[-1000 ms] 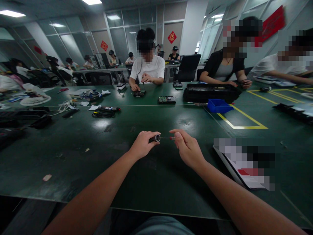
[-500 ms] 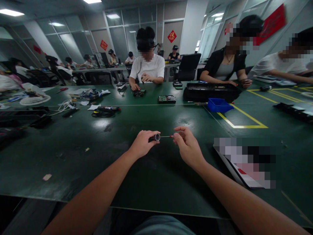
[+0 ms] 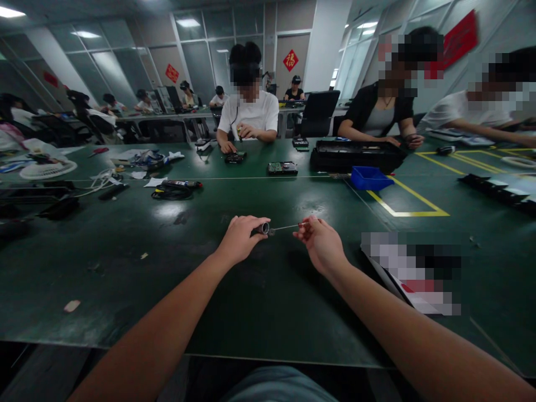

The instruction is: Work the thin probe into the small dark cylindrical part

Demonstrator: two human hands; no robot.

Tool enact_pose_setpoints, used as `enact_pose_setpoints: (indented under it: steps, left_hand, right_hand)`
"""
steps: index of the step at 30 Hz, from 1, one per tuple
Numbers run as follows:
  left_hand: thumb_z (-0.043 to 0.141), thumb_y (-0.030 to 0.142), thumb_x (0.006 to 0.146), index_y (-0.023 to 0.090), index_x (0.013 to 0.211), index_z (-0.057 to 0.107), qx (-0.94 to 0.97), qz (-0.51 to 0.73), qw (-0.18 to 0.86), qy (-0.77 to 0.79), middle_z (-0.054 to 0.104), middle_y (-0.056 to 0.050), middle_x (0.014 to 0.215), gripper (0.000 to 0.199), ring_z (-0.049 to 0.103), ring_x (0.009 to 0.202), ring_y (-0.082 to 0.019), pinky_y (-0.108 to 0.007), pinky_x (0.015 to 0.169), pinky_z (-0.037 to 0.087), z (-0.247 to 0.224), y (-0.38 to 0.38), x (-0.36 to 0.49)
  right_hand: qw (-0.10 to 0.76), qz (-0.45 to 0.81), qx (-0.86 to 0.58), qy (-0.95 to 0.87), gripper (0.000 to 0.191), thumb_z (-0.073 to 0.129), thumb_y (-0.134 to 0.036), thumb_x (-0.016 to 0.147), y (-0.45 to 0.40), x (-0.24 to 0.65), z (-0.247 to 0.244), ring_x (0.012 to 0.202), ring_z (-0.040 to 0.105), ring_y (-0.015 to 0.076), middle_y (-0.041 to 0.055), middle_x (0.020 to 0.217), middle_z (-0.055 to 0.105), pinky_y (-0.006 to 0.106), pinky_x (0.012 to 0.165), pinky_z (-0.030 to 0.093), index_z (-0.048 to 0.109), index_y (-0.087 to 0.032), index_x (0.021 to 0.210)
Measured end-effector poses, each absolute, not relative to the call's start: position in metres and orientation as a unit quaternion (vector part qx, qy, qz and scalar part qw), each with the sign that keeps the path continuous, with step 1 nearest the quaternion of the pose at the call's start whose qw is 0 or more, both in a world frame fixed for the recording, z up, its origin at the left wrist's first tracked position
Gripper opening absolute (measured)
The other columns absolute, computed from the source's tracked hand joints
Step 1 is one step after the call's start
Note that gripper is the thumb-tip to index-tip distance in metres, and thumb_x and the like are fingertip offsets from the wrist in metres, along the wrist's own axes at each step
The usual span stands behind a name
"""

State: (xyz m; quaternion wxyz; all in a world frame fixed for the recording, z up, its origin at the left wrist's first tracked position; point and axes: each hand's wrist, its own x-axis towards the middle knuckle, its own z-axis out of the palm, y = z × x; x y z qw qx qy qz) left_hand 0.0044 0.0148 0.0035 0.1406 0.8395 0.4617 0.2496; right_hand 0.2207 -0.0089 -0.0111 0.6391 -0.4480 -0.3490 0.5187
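Observation:
Between thumb and fingers, my left hand (image 3: 239, 237) grips a short dark cylinder (image 3: 263, 228) whose round, silvery-rimmed open end faces me. My right hand (image 3: 322, 237) is closed around the small red handle of a thin screwdriver (image 3: 286, 227). Its metal shaft points left toward the cylinder. At the tip, just right of the rim, shows a small dark bit (image 3: 272, 231), too small to name; whether it touches the cylinder I cannot tell. Both hands are above the green table (image 3: 251, 312).
A blue bin (image 3: 371, 178) and a long black housing (image 3: 355, 157) stand beyond my right hand. A flat pack (image 3: 412, 273) lies by my right forearm. Farther left is a coiled black cable (image 3: 173, 191). A circuit board (image 3: 282, 167) lies ahead, near a co-worker (image 3: 249, 111).
My right hand has turned and drawn slightly away from the cylinder, and the screwdriver shaft now slants. A small dark bit now shows by its tip. The view has shifted a little.

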Motion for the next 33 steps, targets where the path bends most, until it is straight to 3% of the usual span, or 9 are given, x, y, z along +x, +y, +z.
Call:
enact_pose_setpoints:
  steps: [5, 10, 15, 18, 21, 24, 28, 33]
  left_hand:
    - [0.067, 0.028, 0.089, 0.027, 0.124, 0.065, 0.828, 0.223, 0.157, 0.489, 0.069, -0.004, 0.106, 0.035, 0.06, 0.1, -0.025, -0.045, 0.096, 0.042, -0.003, 0.016, 0.004]
    - [0.066, 0.027, 0.089, 0.023, 0.116, 0.065, 0.798, 0.272, 0.2, 0.5, 0.066, -0.006, 0.112, 0.027, 0.061, 0.104, -0.024, -0.04, 0.094, 0.047, -0.001, 0.014, 0.004]
    - [0.057, 0.024, 0.094, 0.021, 0.131, 0.053, 0.75, 0.332, 0.243, 0.518, 0.062, -0.009, 0.124, 0.038, 0.059, 0.113, -0.024, -0.041, 0.1, 0.045, 0.006, 0.012, 0.003]
    - [0.053, 0.033, 0.096, 0.021, 0.13, 0.05, 0.731, 0.333, 0.266, 0.532, 0.064, -0.008, 0.116, 0.037, 0.062, 0.102, -0.023, -0.039, 0.091, 0.049, 0.014, 0.009, 0.005]
    - [0.059, 0.048, 0.092, 0.021, 0.111, 0.06, 0.747, 0.288, 0.26, 0.54, 0.066, -0.005, 0.096, 0.033, 0.062, 0.084, -0.022, -0.035, 0.076, 0.05, 0.019, 0.009, 0.01]
    - [0.06, 0.045, 0.092, 0.022, 0.1, 0.064, 0.782, 0.245, 0.233, 0.523, 0.068, -0.004, 0.093, 0.025, 0.062, 0.083, -0.022, -0.035, 0.074, 0.049, 0.018, 0.014, 0.018]
    - [0.059, 0.033, 0.092, 0.024, 0.11, 0.068, 0.832, 0.162, 0.18, 0.5, 0.069, -0.007, 0.108, 0.022, 0.064, 0.096, -0.025, -0.037, 0.082, 0.049, 0.01, 0.026, 0.028]
    - [0.055, 0.043, 0.093, 0.027, 0.122, 0.068, 0.859, 0.057, 0.097, 0.499, 0.067, -0.008, 0.118, 0.036, 0.063, 0.105, -0.028, -0.037, 0.08, 0.05, 0.005, 0.031, 0.04]
  right_hand:
    - [0.644, 0.449, -0.484, -0.387, 0.027, 0.061, -0.05, 0.087, -0.011, 0.221, -0.016, 0.069, 0.063, 0.0173, 0.0023, 0.08, 0.065, 0.037, 0.071, 0.06, 0.061, -0.023, 0.087]
    - [0.632, 0.431, -0.493, -0.414, 0.028, 0.058, -0.051, 0.089, -0.013, 0.222, -0.016, 0.069, 0.062, 0.0167, 0.0019, 0.083, 0.064, 0.033, 0.066, 0.057, 0.061, -0.023, 0.092]
    - [0.656, 0.439, -0.466, -0.4, 0.023, 0.063, -0.045, 0.087, -0.019, 0.22, -0.005, 0.064, 0.058, 0.0137, -0.0009, 0.081, 0.063, 0.03, 0.063, 0.053, 0.061, -0.024, 0.095]
    - [0.66, 0.422, -0.461, -0.418, 0.022, 0.061, -0.044, 0.089, -0.024, 0.219, 0.002, 0.067, 0.058, 0.0137, -0.0002, 0.084, 0.063, 0.03, 0.065, 0.052, 0.061, -0.023, 0.098]
    - [0.657, 0.41, -0.458, -0.437, 0.022, 0.059, -0.043, 0.091, -0.026, 0.219, 0.005, 0.069, 0.058, 0.0141, 0.0003, 0.086, 0.063, 0.031, 0.067, 0.051, 0.061, -0.023, 0.099]
    - [0.661, 0.393, -0.458, -0.446, 0.022, 0.057, -0.043, 0.092, -0.027, 0.22, 0.006, 0.072, 0.059, 0.015, 0.0007, 0.085, 0.063, 0.031, 0.069, 0.051, 0.061, -0.023, 0.099]
    - [0.663, 0.382, -0.465, -0.446, 0.024, 0.057, -0.045, 0.091, -0.024, 0.221, 0.004, 0.074, 0.06, 0.0162, 0.0012, 0.086, 0.063, 0.033, 0.071, 0.051, 0.061, -0.023, 0.099]
    - [0.667, 0.398, -0.453, -0.438, 0.026, 0.061, -0.048, 0.088, -0.023, 0.219, 0.004, 0.072, 0.059, 0.0162, 0.0006, 0.083, 0.064, 0.033, 0.069, 0.048, 0.062, -0.023, 0.095]
